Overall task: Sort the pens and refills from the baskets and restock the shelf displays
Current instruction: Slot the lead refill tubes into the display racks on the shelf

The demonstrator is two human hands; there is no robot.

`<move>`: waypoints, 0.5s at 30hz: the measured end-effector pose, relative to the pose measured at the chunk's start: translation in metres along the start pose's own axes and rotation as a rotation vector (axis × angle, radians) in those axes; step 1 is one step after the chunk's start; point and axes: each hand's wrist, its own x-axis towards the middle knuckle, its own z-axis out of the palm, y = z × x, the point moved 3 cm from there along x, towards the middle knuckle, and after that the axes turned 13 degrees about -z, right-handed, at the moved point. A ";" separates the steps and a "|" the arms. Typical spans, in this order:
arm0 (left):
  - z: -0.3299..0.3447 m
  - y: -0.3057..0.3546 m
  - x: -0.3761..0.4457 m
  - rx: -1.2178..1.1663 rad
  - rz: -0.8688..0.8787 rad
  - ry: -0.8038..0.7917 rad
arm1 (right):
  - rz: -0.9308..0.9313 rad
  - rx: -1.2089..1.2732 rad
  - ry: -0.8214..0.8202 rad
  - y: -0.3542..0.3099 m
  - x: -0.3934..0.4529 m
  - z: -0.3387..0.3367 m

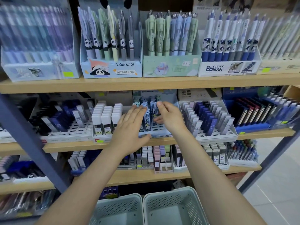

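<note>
Both hands flank the pale-blue printed refill display box (146, 120) at the wooden shelf's (113, 144) front edge: left hand (132, 125) flat, fingers spread; right hand (168, 117) relaxed, holding nothing.

- Pale tiled floor (276, 192) at the lower right, beside the shelving.
- Grey-blue slanted metal upright (30, 137) crossing the wooden shelf boards at the left.
</note>
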 end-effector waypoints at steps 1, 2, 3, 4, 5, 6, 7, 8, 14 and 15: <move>0.000 0.000 0.000 -0.002 0.002 0.004 | 0.002 -0.004 -0.014 0.000 0.001 0.000; 0.000 0.001 0.000 -0.004 0.003 0.006 | 0.010 -0.005 -0.026 0.000 0.001 0.000; 0.000 0.001 0.001 -0.004 0.002 0.007 | 0.024 -0.001 -0.036 0.001 0.002 -0.001; -0.001 0.001 0.001 -0.004 0.003 0.009 | 0.040 0.008 -0.045 0.001 0.003 -0.002; 0.000 0.001 0.000 -0.005 0.003 0.010 | 0.054 0.022 -0.051 0.001 0.004 -0.004; 0.000 0.001 0.000 -0.008 0.003 0.011 | 0.060 0.033 -0.055 0.001 0.004 -0.005; -0.001 0.001 0.000 -0.011 0.002 0.010 | 0.054 0.043 -0.058 0.002 0.004 -0.005; -0.001 0.001 0.000 -0.013 0.001 0.008 | 0.037 0.049 -0.062 0.002 0.003 -0.006; -0.001 0.003 0.000 -0.019 -0.011 0.000 | -0.015 -0.079 -0.128 0.017 0.002 -0.008; -0.001 0.002 0.000 -0.020 -0.013 0.001 | -0.013 -0.102 -0.137 0.017 0.003 -0.008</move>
